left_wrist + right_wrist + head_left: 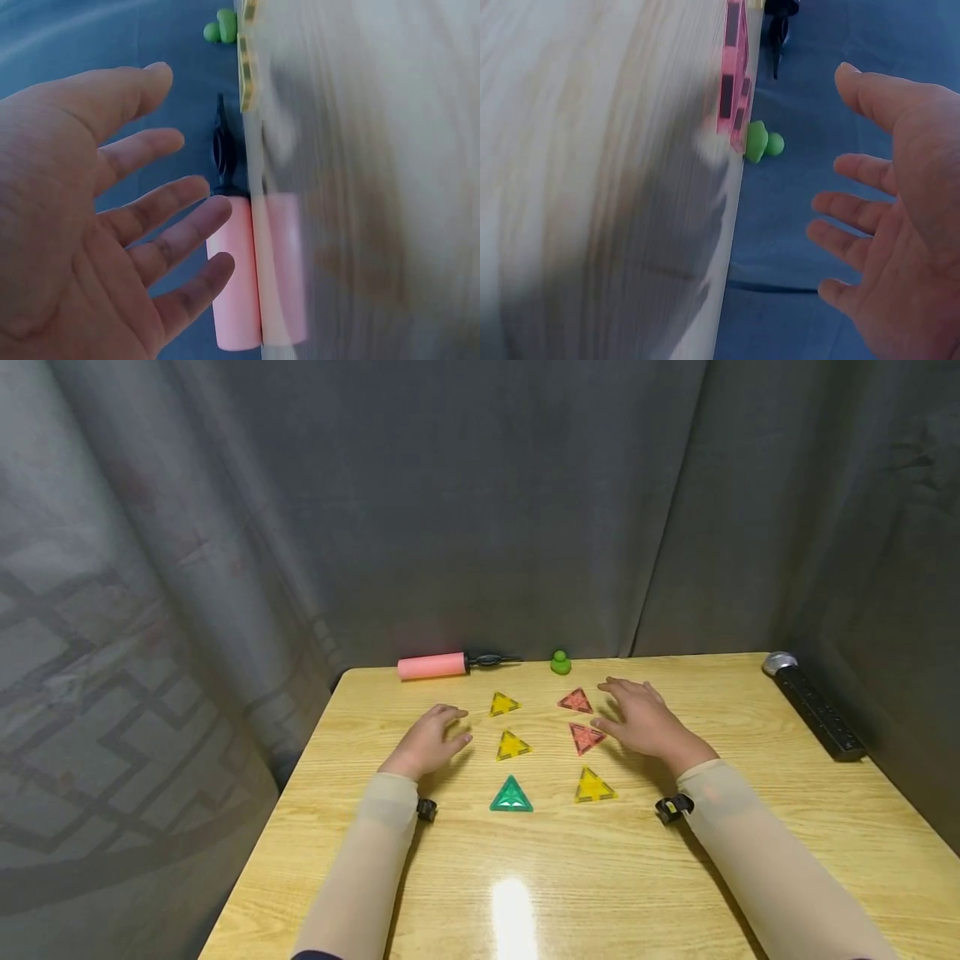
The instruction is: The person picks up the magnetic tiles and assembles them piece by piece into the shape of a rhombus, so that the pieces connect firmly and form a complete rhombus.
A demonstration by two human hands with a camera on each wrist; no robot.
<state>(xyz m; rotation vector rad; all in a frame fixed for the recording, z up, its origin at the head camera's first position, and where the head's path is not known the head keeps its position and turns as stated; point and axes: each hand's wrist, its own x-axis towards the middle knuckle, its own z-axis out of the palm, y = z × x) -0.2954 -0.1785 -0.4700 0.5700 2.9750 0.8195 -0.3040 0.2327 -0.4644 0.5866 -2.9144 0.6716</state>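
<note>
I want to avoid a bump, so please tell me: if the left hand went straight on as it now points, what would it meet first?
Probably the farthest yellow triangle, though the left hand seems raised above the table, so it might pass over.

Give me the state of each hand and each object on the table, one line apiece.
Left bare hand: open, holding nothing.
Right bare hand: open, holding nothing.
Three translucent yellow triangular tiles: lying flat, apart.
Two translucent red triangular tiles: lying flat, apart.
Translucent green triangular tile: lying flat.
Pink cylinder with black nozzle: lying on its side.
Small green two-lobed toy: standing upright.
Black microphone with silver head: lying down.
</note>
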